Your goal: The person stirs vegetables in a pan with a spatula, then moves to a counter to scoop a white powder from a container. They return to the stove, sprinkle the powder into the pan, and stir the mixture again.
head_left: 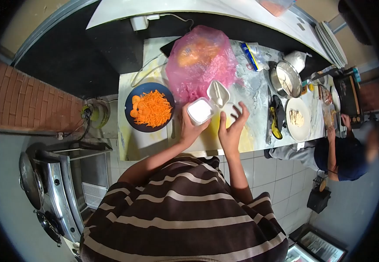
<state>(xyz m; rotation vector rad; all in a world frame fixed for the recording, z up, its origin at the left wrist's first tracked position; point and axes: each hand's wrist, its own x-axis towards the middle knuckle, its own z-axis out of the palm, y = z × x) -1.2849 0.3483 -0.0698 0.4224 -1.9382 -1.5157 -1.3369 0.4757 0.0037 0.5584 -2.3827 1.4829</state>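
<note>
My left hand (191,132) is closed around a small square white container (200,111) filled with white powder, tipped so its top faces me. Its hinged lid (218,93) hangs open to the upper right, with what looks like a small white spoon lying in it. Just right of the container, my right hand (233,129) has its fingers spread and holds nothing. On the left stands a dark blue plate (128,103) heaped with shredded carrot (156,110) and several carrot slices. Behind the container lies a pink plastic bag (207,54) with orange things inside.
Right of my hands are a pair of yellow-and-black scissors or similar tool (276,126), a white plate (295,132) of pale food and a metal bowl (281,83). A blue-and-yellow packet (253,56) lies farther back. Another person (337,159) works at the table's right end.
</note>
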